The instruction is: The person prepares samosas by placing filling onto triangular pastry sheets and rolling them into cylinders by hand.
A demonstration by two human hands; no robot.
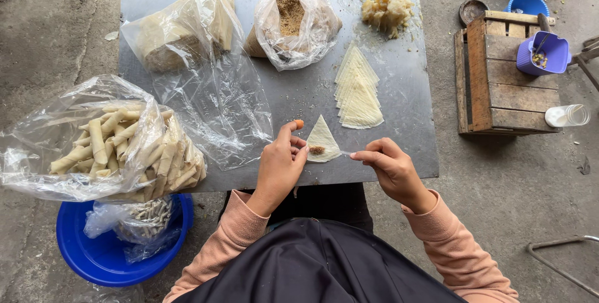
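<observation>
Left hand [279, 164] is sitting at lower centre of the frame, fingers curled, fingertips pressing the left edge of a single triangular wrapper [322, 138] that is lying flat on the grey metal table [287, 94], with a small dab of brown filling [317, 150] near its bottom edge. Right hand [388, 167] is coming in from the lower right, thumb and forefinger pinching a thin utensil whose tip is reaching the wrapper's right corner; too small to tell what kind. Just above and right of that wrapper, a fanned stack of triangular wrappers [357, 90] is lying on the table. At upper right of the tabletop, a pale mashed lump [387, 9]. At upper centre, an open clear bag of brown crumbly filling [293, 19]. At upper left, a plastic bag of pale sheets [184, 28]. At left, overhanging the table edge, a clear bag of finished rolls [118, 144]. Below it on the floor, a blue basin [103, 256] holding another plastic bag. At right of the frame, a wooden crate [493, 75] carrying a purple cup [541, 53].
</observation>
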